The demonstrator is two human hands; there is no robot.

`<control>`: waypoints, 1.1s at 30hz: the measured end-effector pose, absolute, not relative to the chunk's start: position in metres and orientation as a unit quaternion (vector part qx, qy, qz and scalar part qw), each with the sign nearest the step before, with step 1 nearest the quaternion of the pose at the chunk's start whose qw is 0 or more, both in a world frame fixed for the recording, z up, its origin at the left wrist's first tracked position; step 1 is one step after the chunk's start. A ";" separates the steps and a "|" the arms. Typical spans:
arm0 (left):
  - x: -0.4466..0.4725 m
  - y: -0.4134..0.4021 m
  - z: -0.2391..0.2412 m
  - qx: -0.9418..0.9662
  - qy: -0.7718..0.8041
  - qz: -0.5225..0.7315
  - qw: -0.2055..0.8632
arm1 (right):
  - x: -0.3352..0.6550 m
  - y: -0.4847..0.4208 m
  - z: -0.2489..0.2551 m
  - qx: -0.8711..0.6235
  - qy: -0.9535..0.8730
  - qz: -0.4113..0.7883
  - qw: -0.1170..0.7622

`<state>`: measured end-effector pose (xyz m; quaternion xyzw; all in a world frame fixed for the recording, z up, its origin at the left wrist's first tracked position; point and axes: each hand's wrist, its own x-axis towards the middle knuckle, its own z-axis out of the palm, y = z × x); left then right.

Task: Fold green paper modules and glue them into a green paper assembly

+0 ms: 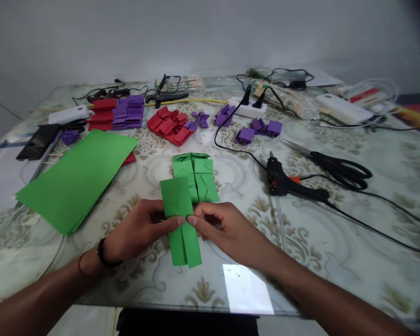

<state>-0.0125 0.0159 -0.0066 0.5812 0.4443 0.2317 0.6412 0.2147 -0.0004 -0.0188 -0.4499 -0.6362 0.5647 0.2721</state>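
Note:
A long green paper strip (178, 205), folded lengthwise, lies on the table in front of me. My left hand (140, 231) pinches its left side with fingers closed. My right hand (226, 228) pinches its right side, and the two index fingertips meet on the strip's middle. Just behind the strip rests a small pile of folded green paper pieces (196, 175).
A stack of green sheets (77, 177) lies left. Folded red pieces (171, 125) and purple pieces (129, 112) sit further back. A black glue gun (287, 182) with its cord and black scissors (336, 165) lie right. A power strip (247, 109), phones and cables crowd the far edge.

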 end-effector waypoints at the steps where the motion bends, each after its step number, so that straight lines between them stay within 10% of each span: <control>1: -0.013 0.016 -0.007 0.584 0.448 0.236 0.635 | 0.214 0.000 -0.019 -0.450 -0.637 0.568 0.265; 33: -0.016 0.019 -0.008 0.610 0.481 0.196 0.598 | 0.214 -0.001 -0.016 -0.455 -0.667 0.547 0.221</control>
